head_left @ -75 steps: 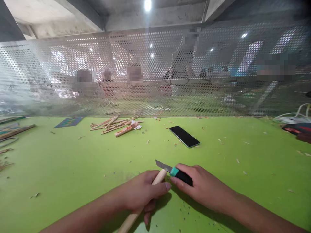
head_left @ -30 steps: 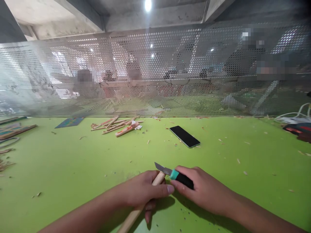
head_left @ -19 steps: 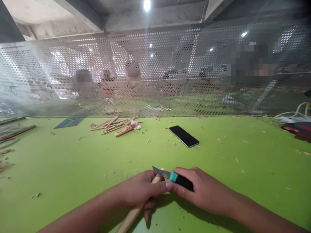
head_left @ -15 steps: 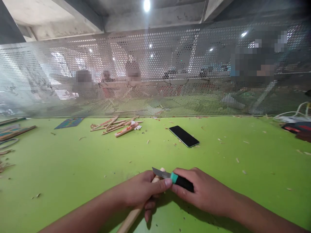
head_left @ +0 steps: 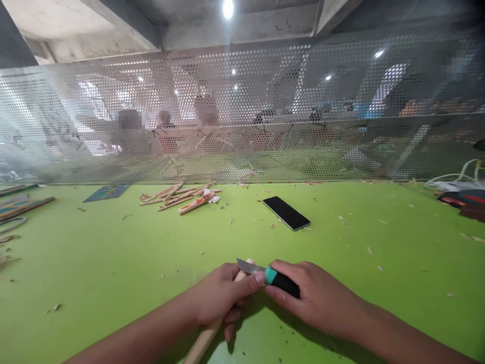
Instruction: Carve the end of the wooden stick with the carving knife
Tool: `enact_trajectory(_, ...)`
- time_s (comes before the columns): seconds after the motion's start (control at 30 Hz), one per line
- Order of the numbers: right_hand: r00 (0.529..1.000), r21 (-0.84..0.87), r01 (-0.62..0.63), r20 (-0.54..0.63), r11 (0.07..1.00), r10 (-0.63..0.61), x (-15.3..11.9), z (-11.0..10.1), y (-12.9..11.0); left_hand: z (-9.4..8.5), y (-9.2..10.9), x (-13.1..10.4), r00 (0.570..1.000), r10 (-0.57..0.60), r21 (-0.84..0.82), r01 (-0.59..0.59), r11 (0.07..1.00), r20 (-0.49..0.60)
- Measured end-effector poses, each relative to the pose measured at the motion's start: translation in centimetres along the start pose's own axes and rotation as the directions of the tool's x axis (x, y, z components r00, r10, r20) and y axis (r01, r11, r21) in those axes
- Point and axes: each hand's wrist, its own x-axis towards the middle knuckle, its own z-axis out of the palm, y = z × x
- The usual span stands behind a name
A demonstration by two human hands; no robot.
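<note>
In the head view, my left hand (head_left: 223, 293) is wrapped round a pale wooden stick (head_left: 202, 344), which slants from the bottom edge up to its rounded tip. My right hand (head_left: 308, 290) grips a carving knife (head_left: 284, 284) by its black and teal handle. The knife's short grey blade lies across the stick just below the tip. My left thumb rests against the blade's back near the teal collar. The left palm and fingers hide the stick's middle part.
Beyond my hands lies a phone (head_left: 287, 213) on the green table (head_left: 113, 263). Wooden sticks (head_left: 189, 194) are heaped near the perforated metal screen (head_left: 227, 146). Wood pieces stand at far left, cables (head_left: 454, 177) at far right. Shavings are scattered about; people sit behind the screen.
The knife and the stick's tip have shifted slightly up and left, with both hands keeping their grip. Behind the screen at right, a person has moved farther right.
</note>
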Motion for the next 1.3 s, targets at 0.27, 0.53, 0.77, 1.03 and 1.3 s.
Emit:
enact_trajectory(0.27, 0.998, 0.043, -0.045, -0.044, 0.998, 0.047, 0.2, 0.2, 0.6, 0.1, 0.1, -0.1, 0.999, -0.039, -0.029, 0.038, 0.999, -0.027)
enact_trajectory(0.53, 0.992, 0.079, -0.094, -0.077, 0.992, 0.1, 0.8, -0.8, 1.4, 0.1, -0.1, 0.0, 1.0, -0.027, -0.016, 0.027, 1.0, 0.002)
enact_trajectory(0.77, 1.0, 0.108, -0.009, 0.0, 0.994, 0.009, 0.0, -0.4, 0.3, 0.1, -0.6, 0.3, 1.0, 0.007, -0.03, -0.007, 1.0, 0.027)
enact_trajectory(1.03, 0.999, 0.068, 0.02, 0.024, 0.997, -0.021, -0.1, -0.1, 0.2, -0.2, 0.0, -0.2, 0.997, -0.003, 0.064, -0.001, 0.998, 0.074)
enact_trajectory(1.3, 0.999, 0.024, 0.017, 0.03, 1.0, -0.018, -0.1, 0.2, 0.2, -0.3, -0.1, -0.2, 0.999, -0.009, 0.115, 0.003, 0.993, 0.047)
